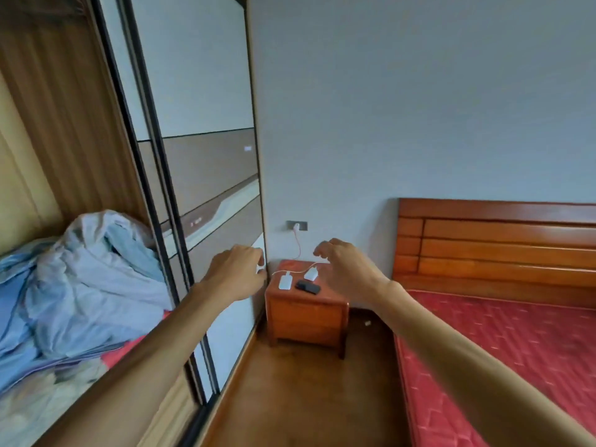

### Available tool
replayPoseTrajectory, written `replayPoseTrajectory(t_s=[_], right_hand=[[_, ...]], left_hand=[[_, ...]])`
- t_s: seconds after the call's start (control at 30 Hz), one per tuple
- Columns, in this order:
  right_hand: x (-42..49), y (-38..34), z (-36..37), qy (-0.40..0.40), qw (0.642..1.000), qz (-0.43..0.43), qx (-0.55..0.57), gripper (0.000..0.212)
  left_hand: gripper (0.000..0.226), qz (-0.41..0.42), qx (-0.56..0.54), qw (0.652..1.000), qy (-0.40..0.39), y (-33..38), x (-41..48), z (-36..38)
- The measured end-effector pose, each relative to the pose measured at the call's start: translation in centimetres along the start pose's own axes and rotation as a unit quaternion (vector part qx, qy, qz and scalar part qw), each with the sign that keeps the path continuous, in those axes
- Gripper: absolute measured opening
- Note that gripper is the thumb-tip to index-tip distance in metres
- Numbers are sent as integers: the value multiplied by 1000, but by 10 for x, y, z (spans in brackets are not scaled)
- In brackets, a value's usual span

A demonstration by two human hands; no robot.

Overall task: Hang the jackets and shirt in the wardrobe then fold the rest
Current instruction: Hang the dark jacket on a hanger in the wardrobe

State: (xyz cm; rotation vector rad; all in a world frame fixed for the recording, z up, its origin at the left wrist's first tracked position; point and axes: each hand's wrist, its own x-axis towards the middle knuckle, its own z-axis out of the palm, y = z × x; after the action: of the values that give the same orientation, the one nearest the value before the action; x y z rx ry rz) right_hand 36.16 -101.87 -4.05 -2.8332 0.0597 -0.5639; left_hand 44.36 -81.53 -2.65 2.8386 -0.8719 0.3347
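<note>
The wardrobe (74, 130) stands open on the left, its sliding doors (206, 175) pushed to the right. Inside, a crumpled heap of pale blue and white cloth (87, 275) lies on a shelf over red and patterned bedding. My left hand (238, 269) reaches forward in front of the sliding door's right edge, fingers loosely curled, holding nothing. My right hand (345, 269) is stretched out beside it above the nightstand, fingers also loosely curled and empty. No jacket, shirt or hanger is visible.
A wooden nightstand (306, 317) sits in the corner with white chargers (285, 282) and a black phone (308, 287); a cable runs to a wall socket (296, 225). A bed with a red mattress (503, 356) and wooden headboard (496, 243) fills the right. Brown floor lies between.
</note>
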Motion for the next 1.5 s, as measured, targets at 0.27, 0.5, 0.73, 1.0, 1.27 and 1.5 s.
replayPoseTrajectory(t_s=[0.27, 0.5, 0.73, 1.0, 1.27, 1.5], right_hand=[[-119, 129, -13, -30, 984, 174, -18, 28], [-207, 222, -11, -33, 938, 345, -26, 33], [-279, 281, 0, -27, 868, 495, -31, 20], [-396, 302, 6, -23, 766, 642, -31, 19], [-525, 309, -5, 41, 676, 736, -7, 37], [-625, 296, 7, 79, 592, 801, 46, 19]], left_hand=[[19, 174, -26, 980, -89, 159, 28, 79], [25, 305, -38, 931, -197, 276, 62, 148], [32, 417, -43, 866, -273, 376, 82, 209], [28, 536, -27, 774, -336, 493, 42, 264], [25, 619, 4, 701, -354, 611, -41, 296], [27, 669, 31, 634, -386, 670, -118, 323]])
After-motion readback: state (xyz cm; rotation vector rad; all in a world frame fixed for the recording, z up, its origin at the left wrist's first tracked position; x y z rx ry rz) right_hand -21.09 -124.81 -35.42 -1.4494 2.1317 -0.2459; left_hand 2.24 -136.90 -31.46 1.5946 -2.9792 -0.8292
